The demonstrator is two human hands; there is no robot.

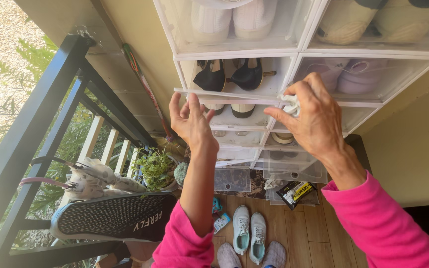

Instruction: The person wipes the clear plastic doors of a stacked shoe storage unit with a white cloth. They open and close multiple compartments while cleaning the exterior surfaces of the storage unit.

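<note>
Crumpled white cloth [290, 104] sat pinched in the right hand [310, 117] against the clear plastic flap door [224, 94] of a shoe box; left hand [190, 119] hovered open-fingered just below, holding nothing.

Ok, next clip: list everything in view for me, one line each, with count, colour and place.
clear plastic stacking shoe boxes: several, white-framed, against the wall ahead
black heeled shoes: one pair, in the open box
white sneakers: one pair, top left box
lilac shoes: one pair, right box
pale blue sneakers: one pair, on the wood floor
grey slippers: one pair, floor, bottom edge
potted green plant: one, by the black railing
black mesh shoe sole: one, lower left
left hand: open, at the box's flap
right hand: gripping a white crumpled cloth
</note>
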